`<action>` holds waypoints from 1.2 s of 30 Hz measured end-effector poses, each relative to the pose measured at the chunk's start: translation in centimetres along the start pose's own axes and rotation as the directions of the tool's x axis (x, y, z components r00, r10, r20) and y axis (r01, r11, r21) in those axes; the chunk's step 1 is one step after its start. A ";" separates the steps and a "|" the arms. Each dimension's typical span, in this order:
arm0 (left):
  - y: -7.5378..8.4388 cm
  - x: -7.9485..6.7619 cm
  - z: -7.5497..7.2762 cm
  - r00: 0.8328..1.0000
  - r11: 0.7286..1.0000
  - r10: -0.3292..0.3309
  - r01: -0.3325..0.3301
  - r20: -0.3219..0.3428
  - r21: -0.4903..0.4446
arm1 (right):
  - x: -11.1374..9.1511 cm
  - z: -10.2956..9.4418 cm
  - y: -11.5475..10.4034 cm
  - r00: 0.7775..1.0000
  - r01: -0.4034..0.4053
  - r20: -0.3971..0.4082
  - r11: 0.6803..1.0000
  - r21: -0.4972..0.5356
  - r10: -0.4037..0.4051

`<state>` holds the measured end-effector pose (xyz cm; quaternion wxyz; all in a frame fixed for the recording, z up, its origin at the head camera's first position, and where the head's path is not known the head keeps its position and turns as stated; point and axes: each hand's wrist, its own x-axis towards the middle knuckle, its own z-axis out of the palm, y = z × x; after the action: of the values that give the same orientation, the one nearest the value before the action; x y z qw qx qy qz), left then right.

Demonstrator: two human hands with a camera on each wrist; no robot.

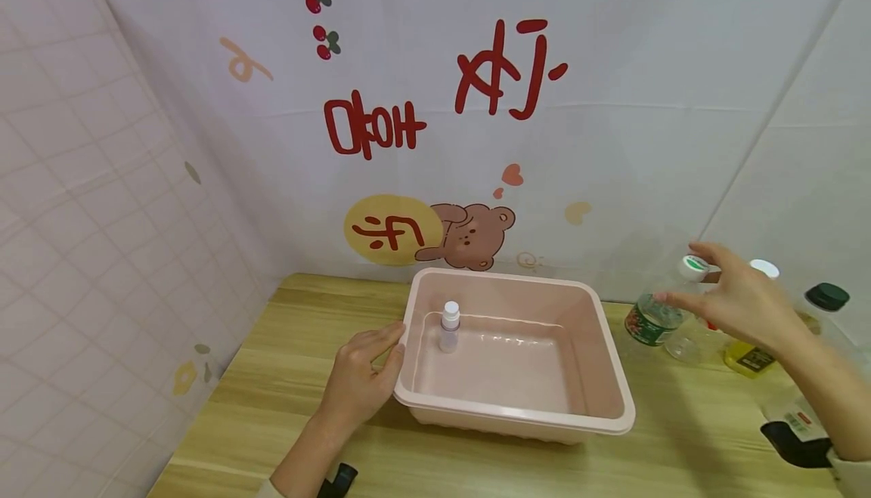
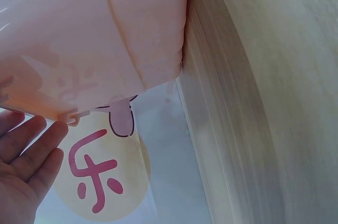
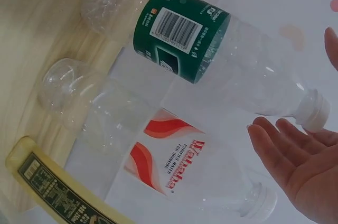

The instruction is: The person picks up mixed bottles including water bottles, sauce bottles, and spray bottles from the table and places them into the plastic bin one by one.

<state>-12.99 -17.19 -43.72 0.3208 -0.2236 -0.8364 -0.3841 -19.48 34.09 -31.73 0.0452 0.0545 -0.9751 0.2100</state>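
A pink plastic basin (image 1: pixel 513 412) sits on the wooden table, holding a small white-capped bottle (image 1: pixel 450 328) upright near its left wall. Against the basin's left rim rests my left hand (image 1: pixel 361 373), its fingers fairly straight; the left wrist view shows their tips at the rim's edge. My right hand (image 1: pixel 745 301) is spread around the neck of a clear plastic bottle (image 3: pixel 182 34) with a green label. In the right wrist view its fingertips lie right beside that bottle's white cap (image 3: pixel 312 110), with the thumb apart on the other side.
Right of the green-label bottle stand a clear water bottle (image 3: pixel 166 150) with a red-and-white label, a bottle of yellow liquid (image 1: pixel 747 358) and a large clear bottle with a dark green cap (image 1: pixel 826 296). A printed wall cloth (image 1: pixel 612 143) hangs behind the table (image 1: pixel 286 362).
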 end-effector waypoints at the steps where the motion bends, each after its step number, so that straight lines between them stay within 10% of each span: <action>1: 0.0 0.0 0.0 1.000 1.000 -0.001 0.001 -0.001 -0.001 | 0.0 0.1 0.1 1.000 -0.009 0.011 1.000 0.018 0.009; 36: 0.0 0.1 0.0 1.000 1.000 0.004 -0.004 0.010 -0.002 | -0.8 1.1 1.7 0.999 -0.012 -0.037 0.979 0.205 0.020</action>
<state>-13.01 -17.17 -43.65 0.3172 -0.2274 -0.8372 -0.3830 -18.95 35.27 -33.51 0.0569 0.0469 -0.9477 0.3104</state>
